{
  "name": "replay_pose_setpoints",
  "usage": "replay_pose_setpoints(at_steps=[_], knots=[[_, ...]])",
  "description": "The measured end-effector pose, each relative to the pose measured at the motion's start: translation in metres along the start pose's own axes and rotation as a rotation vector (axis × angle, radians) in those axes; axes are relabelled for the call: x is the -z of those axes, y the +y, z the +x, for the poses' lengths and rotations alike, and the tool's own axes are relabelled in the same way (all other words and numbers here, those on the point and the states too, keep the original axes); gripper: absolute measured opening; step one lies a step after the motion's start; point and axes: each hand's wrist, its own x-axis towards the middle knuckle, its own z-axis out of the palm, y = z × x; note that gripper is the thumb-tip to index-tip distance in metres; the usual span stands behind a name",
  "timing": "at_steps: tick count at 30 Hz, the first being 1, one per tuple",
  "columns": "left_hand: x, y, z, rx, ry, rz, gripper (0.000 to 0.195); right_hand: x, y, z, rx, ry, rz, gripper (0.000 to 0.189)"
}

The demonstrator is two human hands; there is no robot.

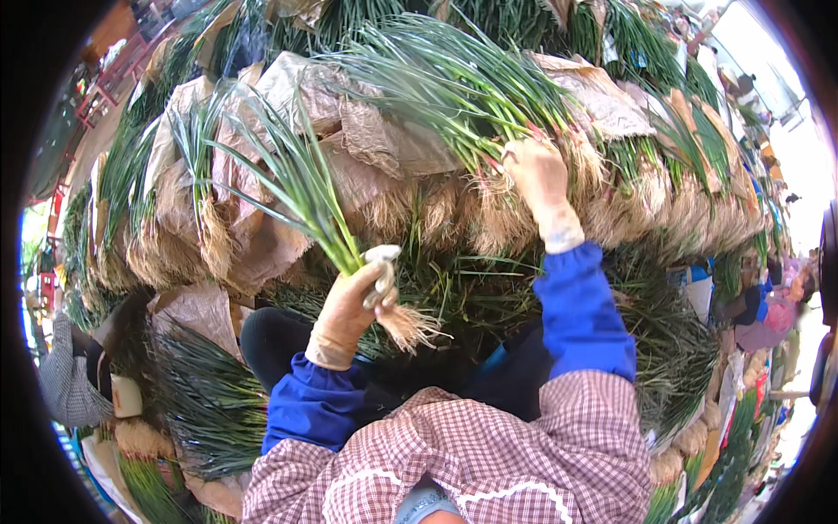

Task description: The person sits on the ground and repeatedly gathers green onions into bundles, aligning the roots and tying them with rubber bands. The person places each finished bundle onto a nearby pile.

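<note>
My gloved left hand (344, 311) is closed around a small bunch of green onions (327, 226) in front of my lap. Their long leaves fan up to the left, and pale roots (409, 327) stick out below the fingers. Farther forward, my gloved right hand (538, 173) grips reddish stem bases at the root end of a loose heap of green onions (445, 78). The fingers hide how many stalks are in that grip. Under the heap lie wrinkled brown paper sheets (373, 137) over more root bundles (501, 219).
Cut leaves (471, 281) litter the ground before my knees. Another green onion pile (209, 393) lies beside me at left, and more leaves (668, 354) at right. Other people are at the left edge, a checked sleeve (65, 373) showing, and at the right, in pink clothing (776, 321).
</note>
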Motion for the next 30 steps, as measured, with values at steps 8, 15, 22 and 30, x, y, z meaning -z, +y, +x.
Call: replay_pose_setpoints(at_steps=[8,15,22,30], knots=[[0.003,-0.026,0.032,0.019,0.114,-0.111,0.034,0.023,-0.068,-0.115,0.215,-0.490,0.537,0.009],[-0.001,-0.031,0.039,0.028,0.137,-0.033,0.037,-0.004,-0.018,-0.016,-0.054,0.075,-0.109,0.020],[-0.017,-0.041,0.066,0.037,0.154,0.151,0.031,-0.005,-0.062,-0.054,0.031,-0.165,0.582,0.017],[0.012,-0.042,0.026,0.139,0.121,0.419,0.027,-0.030,-0.101,-0.086,0.277,-0.100,0.285,0.012]])
